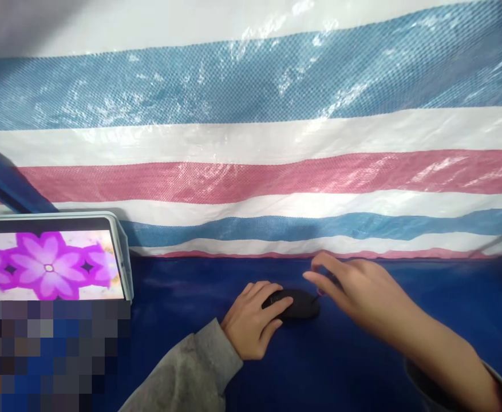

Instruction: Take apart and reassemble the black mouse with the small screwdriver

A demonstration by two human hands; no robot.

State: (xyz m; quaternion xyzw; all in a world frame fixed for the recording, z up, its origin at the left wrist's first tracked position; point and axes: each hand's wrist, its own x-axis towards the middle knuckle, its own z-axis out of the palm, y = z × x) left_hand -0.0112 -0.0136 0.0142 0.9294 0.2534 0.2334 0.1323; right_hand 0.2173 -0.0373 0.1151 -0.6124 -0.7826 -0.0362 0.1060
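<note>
A black oval object (304, 305), shaped like a computer mouse, lies on the dark blue surface. My left hand (255, 320) rests on its left end, fingers spread over the top and thumb along the near side. Just beyond its right end is my right hand (345, 286), raised a little, with index finger and thumb curved toward each other. A thin purple and dark strand shows below those fingers, near the object's right end. Whether the right fingers hold any of it is too small to tell; the other right fingers are hidden behind the hand.
At the left stands a tablet (48, 267) in a pale case, showing a purple flower pattern. A striped blue, white and red plastic sheet (233, 183) rises behind the blue surface (182, 286). A dark blue bar slants at the far left. The lower left is pixelated.
</note>
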